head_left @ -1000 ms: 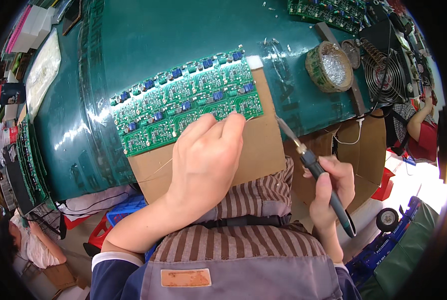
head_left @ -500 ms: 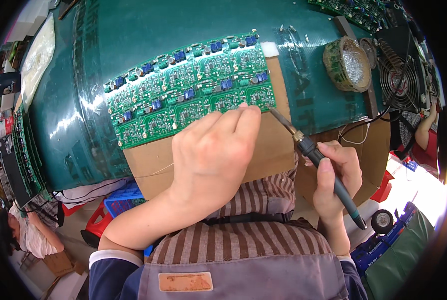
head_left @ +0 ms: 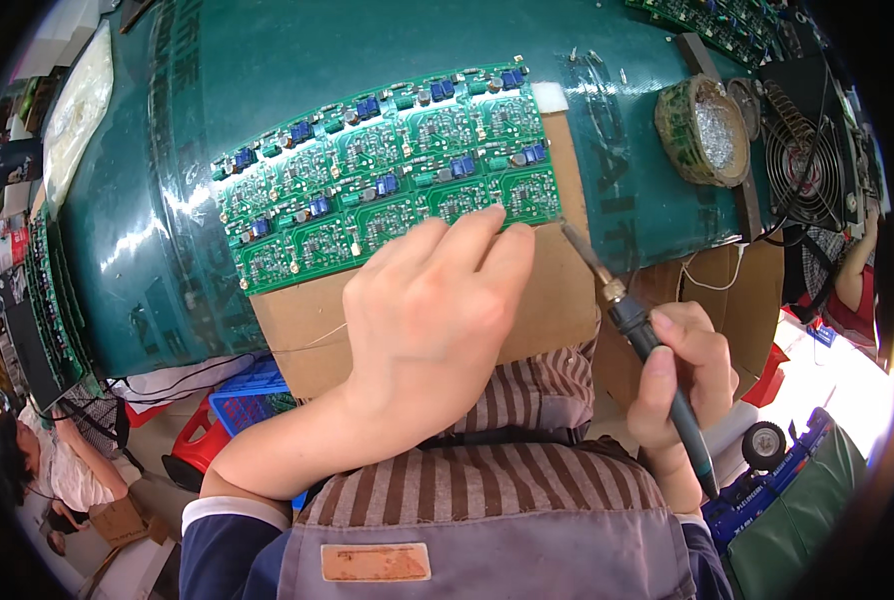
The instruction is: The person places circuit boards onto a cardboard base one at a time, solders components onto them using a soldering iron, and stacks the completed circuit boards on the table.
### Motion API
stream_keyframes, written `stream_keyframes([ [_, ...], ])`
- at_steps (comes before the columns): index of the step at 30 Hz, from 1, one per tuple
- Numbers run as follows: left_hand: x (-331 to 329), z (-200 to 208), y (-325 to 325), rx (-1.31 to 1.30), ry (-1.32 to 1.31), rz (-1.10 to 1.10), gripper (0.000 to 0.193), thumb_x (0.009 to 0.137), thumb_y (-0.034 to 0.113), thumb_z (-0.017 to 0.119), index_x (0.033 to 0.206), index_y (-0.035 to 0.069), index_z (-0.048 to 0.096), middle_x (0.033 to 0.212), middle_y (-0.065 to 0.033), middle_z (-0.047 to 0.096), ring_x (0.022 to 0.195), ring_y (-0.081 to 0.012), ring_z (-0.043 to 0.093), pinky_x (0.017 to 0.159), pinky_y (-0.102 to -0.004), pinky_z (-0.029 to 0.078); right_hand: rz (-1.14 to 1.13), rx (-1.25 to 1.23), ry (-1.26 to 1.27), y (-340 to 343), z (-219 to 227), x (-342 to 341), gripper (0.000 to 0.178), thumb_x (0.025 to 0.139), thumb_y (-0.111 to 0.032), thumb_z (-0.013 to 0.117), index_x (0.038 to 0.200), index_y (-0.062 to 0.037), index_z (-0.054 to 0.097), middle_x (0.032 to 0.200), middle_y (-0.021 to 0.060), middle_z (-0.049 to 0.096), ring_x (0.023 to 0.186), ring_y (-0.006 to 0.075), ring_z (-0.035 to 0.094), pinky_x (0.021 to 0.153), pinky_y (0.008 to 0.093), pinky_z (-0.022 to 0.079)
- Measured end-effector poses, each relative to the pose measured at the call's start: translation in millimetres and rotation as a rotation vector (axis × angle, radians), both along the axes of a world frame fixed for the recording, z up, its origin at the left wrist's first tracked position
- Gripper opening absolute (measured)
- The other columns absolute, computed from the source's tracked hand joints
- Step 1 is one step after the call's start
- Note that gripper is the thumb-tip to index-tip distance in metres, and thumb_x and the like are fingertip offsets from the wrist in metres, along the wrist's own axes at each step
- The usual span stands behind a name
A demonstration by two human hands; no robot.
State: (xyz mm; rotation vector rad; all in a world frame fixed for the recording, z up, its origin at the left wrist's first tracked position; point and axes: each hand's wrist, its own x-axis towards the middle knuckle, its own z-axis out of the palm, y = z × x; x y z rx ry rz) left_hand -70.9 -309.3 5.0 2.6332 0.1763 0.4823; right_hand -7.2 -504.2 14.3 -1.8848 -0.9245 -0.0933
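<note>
My right hand point(head_left: 689, 375) grips a soldering iron point(head_left: 645, 325) by its dark handle. The iron's tip points up and left, at the lower right corner of a green circuit board panel point(head_left: 315, 245) with blue components in rows. Over the panel's near edge lies my left hand point(head_left: 437, 300), its fingers curled down and their tips partly hidden. A thin wire point(head_left: 312, 343), which looks like solder, runs into that hand from the left; its end at the fingertips does not show clearly. Beneath the panel is a brown cardboard sheet point(head_left: 557, 285).
A round, taped container point(head_left: 675, 135) with a silvery inside stands right of the panel, beside a metal bar point(head_left: 695, 55) and a fan point(head_left: 805, 160). More circuit boards point(head_left: 712, 25) lie at the far right. A plastic bag point(head_left: 79, 115) rests on the green tabletop's left side.
The soldering iron has swung a little right and stands steeper, its tip slightly farther from the panel's corner. My left hand stays at the near edge. The whole view has shifted slightly.
</note>
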Motion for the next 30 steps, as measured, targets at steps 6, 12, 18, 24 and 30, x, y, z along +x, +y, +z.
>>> stream_keyframes([
  [6,-16,11,15,0.007,0.027,0.059,0.014,0.080,0.002,0.067,0.093,0.006,0.063,0.094,-0.0079,0.068,0.069,-0.0226,0.052,0.060,-0.0333,0.044,0.032,0.046,0.022,16,0,-7,0.013,0.074,0.003,0.059,0.086,0.0077,0.059,0.067,0.0138,0.060,0.056,0.0246,0.059,0.052,0.0338,0.049],
  [12,-25,6,17,-0.029,0.133,0.096,0.016,0.080,0.002,0.068,0.094,0.006,0.062,0.075,-0.0061,0.063,0.064,-0.0209,0.052,0.057,-0.0329,0.044,0.066,0.042,0.052,27,-3,-10,0.013,0.074,0.003,0.061,0.086,0.0075,0.060,0.066,0.0128,0.061,0.054,0.0239,0.059,0.052,0.0330,0.048],
  [18,-24,-4,19,0.016,0.042,0.113,0.012,0.078,0.003,0.071,0.088,0.005,0.064,0.071,-0.0057,0.063,0.059,-0.0196,0.053,0.051,-0.0327,0.043,0.039,-0.002,0.074,31,-7,-11,0.014,0.073,0.003,0.061,0.085,0.0075,0.060,0.067,0.0132,0.061,0.054,0.0234,0.058,0.051,0.0319,0.048],
  [24,-24,-7,21,0.011,-0.001,0.066,0.014,0.076,0.003,0.072,0.089,0.005,0.066,0.079,-0.0079,0.068,0.055,-0.0202,0.054,0.050,-0.0315,0.045,0.050,0.000,0.064,33,-4,-12,0.014,0.071,0.004,0.061,0.084,0.0078,0.059,0.067,0.0129,0.061,0.052,0.0228,0.057,0.050,0.0317,0.047],
  [30,-32,1,25,-0.038,0.045,0.094,0.013,0.076,0.003,0.072,0.087,0.006,0.066,0.088,-0.0085,0.070,0.060,-0.0212,0.054,0.055,-0.0316,0.046,0.052,0.049,0.071,29,-2,-13,0.012,0.074,0.003,0.058,0.084,0.0091,0.056,0.067,0.0146,0.061,0.053,0.0235,0.057,0.050,0.0322,0.047],
])
